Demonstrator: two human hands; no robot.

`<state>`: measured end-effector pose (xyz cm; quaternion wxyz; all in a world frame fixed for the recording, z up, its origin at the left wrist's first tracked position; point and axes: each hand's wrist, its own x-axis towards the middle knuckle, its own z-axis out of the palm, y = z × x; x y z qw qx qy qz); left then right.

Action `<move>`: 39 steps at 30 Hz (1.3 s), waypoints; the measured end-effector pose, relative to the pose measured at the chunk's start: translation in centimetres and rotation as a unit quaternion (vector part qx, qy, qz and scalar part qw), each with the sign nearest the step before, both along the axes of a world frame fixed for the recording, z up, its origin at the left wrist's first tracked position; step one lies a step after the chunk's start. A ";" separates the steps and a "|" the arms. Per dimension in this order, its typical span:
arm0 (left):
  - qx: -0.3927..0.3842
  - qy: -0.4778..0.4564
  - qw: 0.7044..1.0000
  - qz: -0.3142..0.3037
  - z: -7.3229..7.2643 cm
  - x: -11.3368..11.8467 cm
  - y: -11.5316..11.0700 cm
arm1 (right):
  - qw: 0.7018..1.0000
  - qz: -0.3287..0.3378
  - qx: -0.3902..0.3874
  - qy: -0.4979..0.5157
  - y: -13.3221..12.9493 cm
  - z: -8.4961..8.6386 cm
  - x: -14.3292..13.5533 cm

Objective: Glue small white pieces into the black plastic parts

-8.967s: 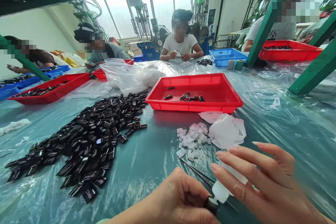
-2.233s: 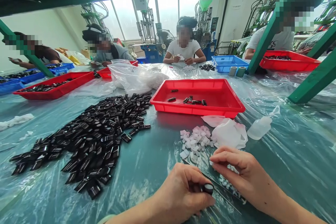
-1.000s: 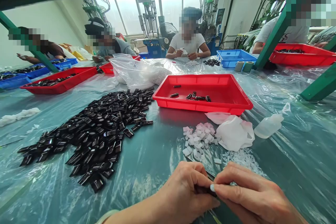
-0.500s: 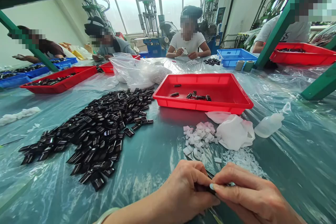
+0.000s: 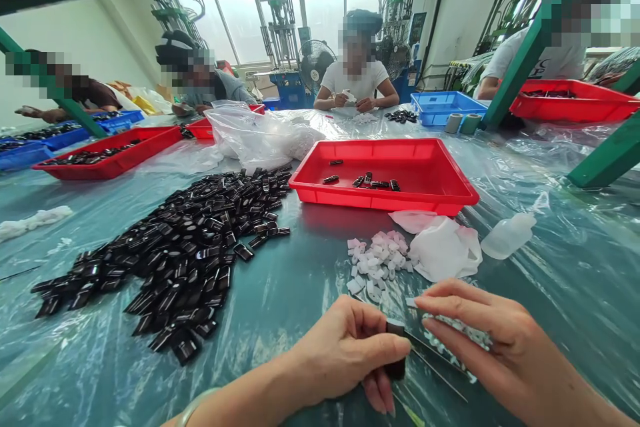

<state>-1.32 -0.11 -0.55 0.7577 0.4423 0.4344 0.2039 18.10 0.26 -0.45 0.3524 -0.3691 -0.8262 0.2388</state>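
My left hand [image 5: 345, 347] is closed around a small glossy black plastic part [image 5: 396, 363] with a pale, whitish top end. Two thin metal prongs, like tweezers [image 5: 440, 373], stick out to the right from beside that part; whether the hand holds them I cannot tell. My right hand [image 5: 490, 340] is open, its fingers stretched out to the left. Its index fingertip is at a small flat white piece [image 5: 411, 302] on the table. Under and beside that hand lie scattered clear bits [image 5: 460, 340]. A heap of white pieces [image 5: 380, 257] lies just beyond.
A large pile of black parts [image 5: 190, 253] spreads to the left. Behind stands a red tray [image 5: 385, 199] with several black parts inside. A white cloth or bag [image 5: 443, 250] and a squeeze bottle [image 5: 509, 236] lie right. Green frame posts [image 5: 520, 40] rise nearby; co-workers sit across the table.
My right hand has let go of the black part and moved up and right to the white piece, fingers opening. My left hand keeps the part, now turned with its pale end showing.
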 end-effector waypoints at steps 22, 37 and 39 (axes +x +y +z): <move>-0.062 -0.091 0.993 0.047 -0.2 0.1 0.2 | 0.967 -0.033 0.000 -0.252 0.7 -1.4 1.2; 0.011 -0.040 0.994 0.102 0.1 -0.3 0.5 | 0.983 0.071 0.025 -0.166 -2.0 -0.6 -0.2; 0.013 -0.036 0.993 0.112 0.1 -0.3 0.6 | 0.974 0.096 0.099 -0.177 -2.2 -2.1 -0.8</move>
